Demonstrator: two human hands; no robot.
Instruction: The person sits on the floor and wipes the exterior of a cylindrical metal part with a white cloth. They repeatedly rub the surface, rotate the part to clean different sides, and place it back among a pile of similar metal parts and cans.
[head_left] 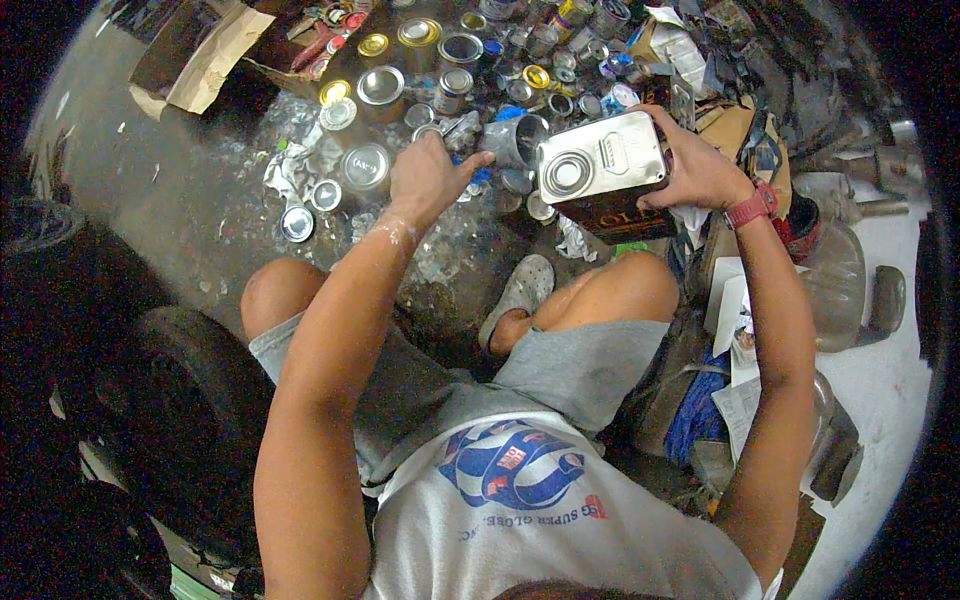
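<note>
My right hand grips a rectangular metal can, thumb and fingers around its right end. The can has a silver top with a round cap and a flat handle, and dark sides. It is held tilted above the clutter. My left hand reaches out over the small cans, thumb spread to the right and the other fingers bent down, their tips partly hidden. Beside its thumb lies a grey plastic cup on its side. Near its fingers are a crumpled grey piece and a round clear-topped tub.
Many open paint cans, such as a silver one, crowd the floor ahead. A torn cardboard box stands far left. A tyre is at my left. A white surface with a clear jug lies at my right.
</note>
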